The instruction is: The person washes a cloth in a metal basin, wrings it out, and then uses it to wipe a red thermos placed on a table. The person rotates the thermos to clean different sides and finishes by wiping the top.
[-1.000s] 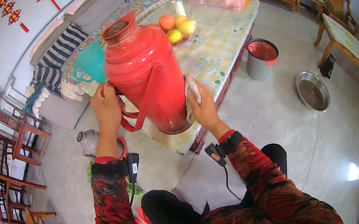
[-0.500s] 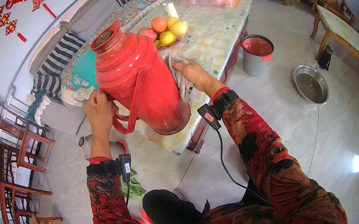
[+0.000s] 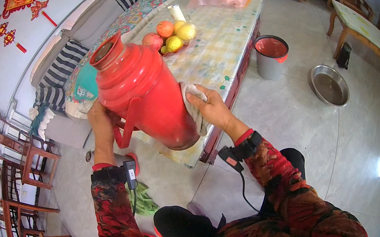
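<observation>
**A red flask (image 3: 144,88) was held over the near end of the table (image 3: 237,39), a cloth (image 3: 193,110) against its side**

The left hand (image 3: 100,126) was curled against the flask on the side away from the table's long right edge, close to the hanging strap handle (image 3: 128,125). Its fingers were mostly hidden, so the exact grip could not be made out, though it appeared to be gripping and steadying the body. The right hand (image 3: 212,108) was closed on the cloth, fingers bunching it flat to the flask on the side facing the table's right edge. The flask's mouth was uncovered and pointed up, leaning leftward; whether its base touched the tabletop could not be told.

The step in hand looked like wiping down the flask's outer wall. Carrying on with that seemed to call for a firm left-hand hold, with even pressure from the cloth along the curve and a turn of the body to bring fresh surface round.

Fruit (image 3: 174,44) sat farther along the table. A grey bin (image 3: 270,67) stood beside its right edge, and a metal basin (image 3: 316,81) lay well apart from it on the floor.
</observation>
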A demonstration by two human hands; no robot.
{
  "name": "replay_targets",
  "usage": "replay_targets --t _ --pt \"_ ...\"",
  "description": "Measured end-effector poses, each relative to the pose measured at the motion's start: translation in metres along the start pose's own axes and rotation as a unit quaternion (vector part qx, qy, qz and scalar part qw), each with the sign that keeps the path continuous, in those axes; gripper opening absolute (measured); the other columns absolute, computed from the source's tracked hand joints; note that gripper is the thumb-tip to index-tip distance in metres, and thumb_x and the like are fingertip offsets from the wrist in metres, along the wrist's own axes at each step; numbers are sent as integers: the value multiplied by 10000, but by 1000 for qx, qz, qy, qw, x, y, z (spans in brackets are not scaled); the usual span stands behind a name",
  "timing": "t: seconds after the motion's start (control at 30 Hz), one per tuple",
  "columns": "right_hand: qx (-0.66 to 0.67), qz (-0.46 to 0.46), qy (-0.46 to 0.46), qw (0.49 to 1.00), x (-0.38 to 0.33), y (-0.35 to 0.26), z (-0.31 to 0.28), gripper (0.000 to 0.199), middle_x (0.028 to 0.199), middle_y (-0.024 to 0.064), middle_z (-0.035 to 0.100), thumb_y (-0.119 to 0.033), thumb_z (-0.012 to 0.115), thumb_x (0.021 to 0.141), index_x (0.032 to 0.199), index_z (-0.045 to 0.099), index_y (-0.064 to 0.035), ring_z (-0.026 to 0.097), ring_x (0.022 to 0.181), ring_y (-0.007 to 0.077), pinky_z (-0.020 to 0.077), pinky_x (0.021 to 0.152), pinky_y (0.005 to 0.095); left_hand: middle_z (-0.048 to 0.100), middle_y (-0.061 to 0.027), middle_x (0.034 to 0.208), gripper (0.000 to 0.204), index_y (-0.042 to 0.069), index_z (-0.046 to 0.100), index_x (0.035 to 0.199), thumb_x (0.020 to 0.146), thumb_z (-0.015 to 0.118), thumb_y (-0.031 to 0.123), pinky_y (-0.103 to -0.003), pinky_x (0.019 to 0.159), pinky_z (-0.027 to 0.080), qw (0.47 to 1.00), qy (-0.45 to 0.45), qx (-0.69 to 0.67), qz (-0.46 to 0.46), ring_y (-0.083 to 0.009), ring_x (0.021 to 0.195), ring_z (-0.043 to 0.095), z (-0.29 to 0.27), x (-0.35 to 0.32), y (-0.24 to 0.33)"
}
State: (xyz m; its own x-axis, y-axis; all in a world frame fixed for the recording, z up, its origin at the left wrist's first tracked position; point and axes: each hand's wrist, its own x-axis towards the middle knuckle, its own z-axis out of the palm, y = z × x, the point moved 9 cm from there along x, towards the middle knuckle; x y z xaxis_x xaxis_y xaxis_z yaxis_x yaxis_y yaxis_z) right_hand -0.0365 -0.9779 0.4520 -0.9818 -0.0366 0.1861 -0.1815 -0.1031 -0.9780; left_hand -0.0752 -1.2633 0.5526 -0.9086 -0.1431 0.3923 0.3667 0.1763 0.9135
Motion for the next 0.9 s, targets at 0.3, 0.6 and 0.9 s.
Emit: replay_targets --t 0.3,0.6,0.9 --pt "-78 -237 89 964 -53 -12 21 449 1349 175 489 -91 589 876 1312 488 -50 450 1228 320 323 1042 365 603 -123 1189 396 -31 560 1192 941 472 262 -347 872 502 964 -135 -210 -96 -207 1034 612 8 31 -23" --pt "-37 -1 180 983 -7 21 9 286 1025 221 621 -163 565 874 1124 601 -28 562 1000 385 435 888 418 613 -130 1162 400 -23 566 1190 915 501 260 -356 849 507 995 -45 -73 -46 -216 982 622 -20 38 -35" --pt "-63 -225 106 966 33 -69 8 303 1011 230 616 -203 518 878 1101 584 -9 547 957 421 435 857 443 561 -107 1243 448 47 466 1288 924 532 299 -400 920 470 991 -16 -129 -34 -257 1082 567 -14 31 -35"
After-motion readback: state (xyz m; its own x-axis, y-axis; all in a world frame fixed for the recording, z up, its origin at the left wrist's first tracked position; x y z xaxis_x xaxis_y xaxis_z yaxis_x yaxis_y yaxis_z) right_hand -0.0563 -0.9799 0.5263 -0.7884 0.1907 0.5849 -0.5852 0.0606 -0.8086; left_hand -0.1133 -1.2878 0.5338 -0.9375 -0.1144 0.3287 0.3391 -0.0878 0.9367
